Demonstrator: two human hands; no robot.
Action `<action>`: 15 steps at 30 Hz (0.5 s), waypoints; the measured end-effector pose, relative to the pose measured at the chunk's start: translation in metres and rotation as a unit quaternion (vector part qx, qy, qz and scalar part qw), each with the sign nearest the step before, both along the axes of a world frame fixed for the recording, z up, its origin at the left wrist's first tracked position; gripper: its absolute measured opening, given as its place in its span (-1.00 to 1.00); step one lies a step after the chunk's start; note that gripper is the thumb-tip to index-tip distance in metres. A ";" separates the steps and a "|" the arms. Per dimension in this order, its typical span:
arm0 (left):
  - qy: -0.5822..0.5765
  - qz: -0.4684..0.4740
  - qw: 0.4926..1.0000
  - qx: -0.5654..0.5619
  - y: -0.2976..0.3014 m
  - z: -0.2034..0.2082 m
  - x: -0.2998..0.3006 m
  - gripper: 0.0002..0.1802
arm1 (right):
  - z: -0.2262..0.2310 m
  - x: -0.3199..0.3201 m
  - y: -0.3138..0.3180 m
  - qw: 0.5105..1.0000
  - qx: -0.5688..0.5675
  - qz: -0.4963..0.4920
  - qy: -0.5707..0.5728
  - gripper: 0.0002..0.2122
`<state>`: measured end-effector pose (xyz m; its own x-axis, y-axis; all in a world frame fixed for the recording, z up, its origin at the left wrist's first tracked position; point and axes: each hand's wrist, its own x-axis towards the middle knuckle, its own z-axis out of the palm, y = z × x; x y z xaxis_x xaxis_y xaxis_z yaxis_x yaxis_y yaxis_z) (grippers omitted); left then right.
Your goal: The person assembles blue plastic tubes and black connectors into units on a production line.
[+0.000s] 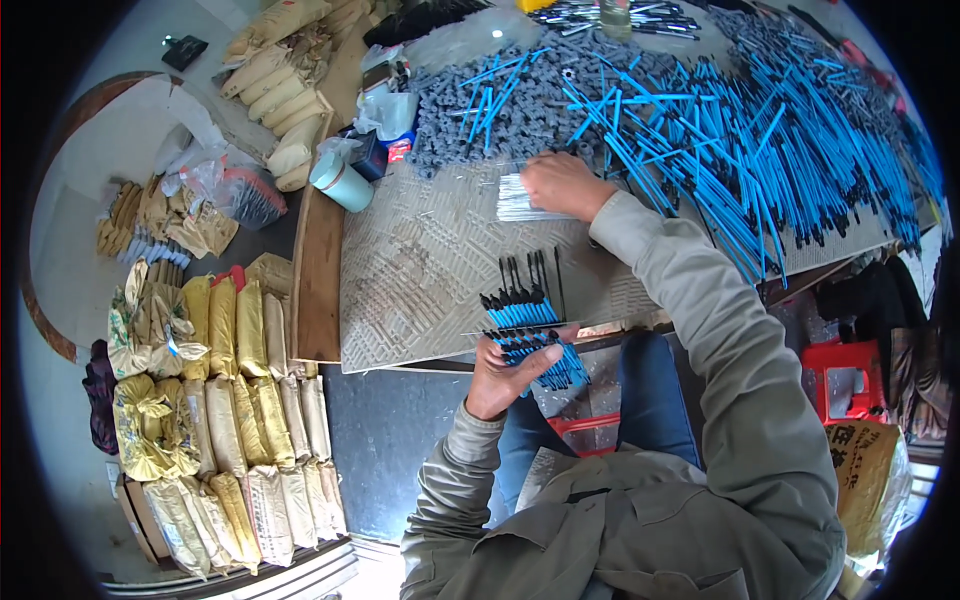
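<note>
Blue-and-black rods [524,315] stood in a bundle at the near edge of the table [420,240], clasped in the left hand [505,375], its thumb pressed across them. We found the right hand [565,185] curled at the thin white sticks [522,207] farther in; whether its fingers pinched one, we could not tell. We judged the step to be fetching sticks for the bundle — the next move apparently called for a clean pick and a steady left grip.
</note>
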<state>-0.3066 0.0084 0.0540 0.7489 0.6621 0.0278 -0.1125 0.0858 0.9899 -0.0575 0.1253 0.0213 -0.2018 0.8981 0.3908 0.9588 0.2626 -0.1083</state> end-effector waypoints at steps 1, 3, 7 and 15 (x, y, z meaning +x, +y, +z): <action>-0.014 -0.005 1.000 -0.011 0.001 -0.001 0.001 -0.73 | -0.005 0.004 0.003 1.000 0.010 -0.003 0.005 -0.92; -0.038 -0.008 0.999 -0.035 0.001 -0.004 -0.002 -0.79 | 0.002 -0.001 0.004 1.000 0.019 0.005 0.009 -0.91; -0.032 -0.009 0.999 -0.033 0.003 -0.004 -0.002 -0.80 | 0.022 -0.001 -0.009 0.988 -0.068 -0.029 0.135 -0.92; -0.027 -0.023 0.999 -0.009 0.005 -0.004 -0.003 -0.80 | 0.048 -0.023 -0.059 0.919 0.045 0.041 0.389 -0.96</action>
<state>-0.3097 0.0139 0.0502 0.7769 0.6270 0.0578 -0.1612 0.1093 0.9808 -0.0802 0.0664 0.0697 0.1062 0.8489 0.5177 0.5766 0.3716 -0.7276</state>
